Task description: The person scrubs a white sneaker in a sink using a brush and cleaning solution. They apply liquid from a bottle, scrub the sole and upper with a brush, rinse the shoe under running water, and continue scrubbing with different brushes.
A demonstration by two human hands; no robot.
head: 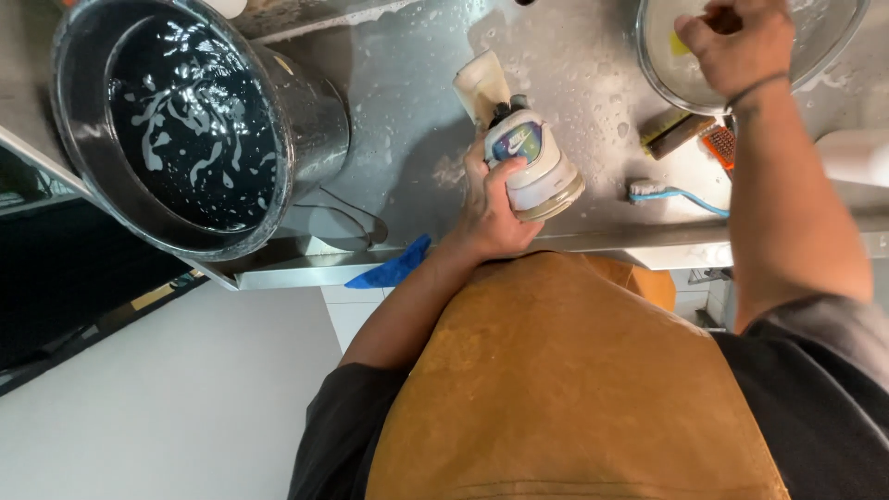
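Note:
My left hand (491, 218) grips a small white sneaker (537, 171) with a colourful tongue, holding it sole-out over the wet steel counter (593, 83). A pale insole or cloth (480, 81) sticks out beyond the shoe. My right hand (738, 42) reaches into a metal bowl (833, 42) of cloudy water at the top right. Its fingers are curled around something small with a bit of yellow (681, 44) beside it; what it holds is unclear.
A large steel pot (315, 120) of dark, foamy water stands at the left. A brown brush (678, 132), an orange brush (720, 143) and a blue-handled toothbrush (676, 194) lie near the bowl. A blue cloth (398, 267) hangs at the counter edge, and a white object (857, 153) sits at the right.

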